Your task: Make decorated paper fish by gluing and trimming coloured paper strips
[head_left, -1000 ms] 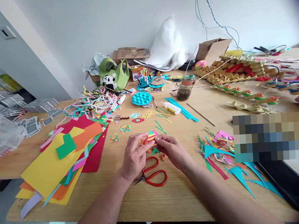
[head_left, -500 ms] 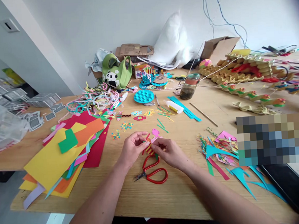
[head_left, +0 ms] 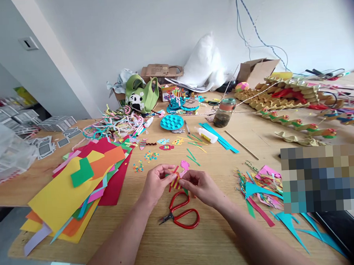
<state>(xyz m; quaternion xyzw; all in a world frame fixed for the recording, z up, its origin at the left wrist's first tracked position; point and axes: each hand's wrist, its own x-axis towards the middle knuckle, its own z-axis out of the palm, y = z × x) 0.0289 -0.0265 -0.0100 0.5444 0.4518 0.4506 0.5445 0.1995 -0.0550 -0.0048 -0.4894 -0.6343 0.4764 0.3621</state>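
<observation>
Between my two hands is a small paper fish (head_left: 175,183) with yellow and red stripes, partly covered by my fingers. My left hand (head_left: 159,182) pinches its left side, where a thin red paper strip (head_left: 176,169) sticks out. On the right side, my right hand (head_left: 200,186) grips the fish between thumb and fingers. A pink paper fish (head_left: 184,165) lies just beyond my fingertips. Below my hands rest red-handled scissors (head_left: 186,218) on the wooden table, blades toward the left. Several finished-looking paper fish, such as a red one (head_left: 166,147), lie farther back.
Coloured paper sheets (head_left: 61,195) are piled on the left. A glue bottle (head_left: 206,135), blue paper strips (head_left: 221,139) and a glass jar (head_left: 224,112) stand or lie beyond my hands. Paper scraps (head_left: 261,187) cover the right side. Confetti dots (head_left: 151,156) lie at centre left.
The camera view has tilted up slightly, so the scene sits lower. Both hands keep hold of the striped paper fish, with hardly any shift.
</observation>
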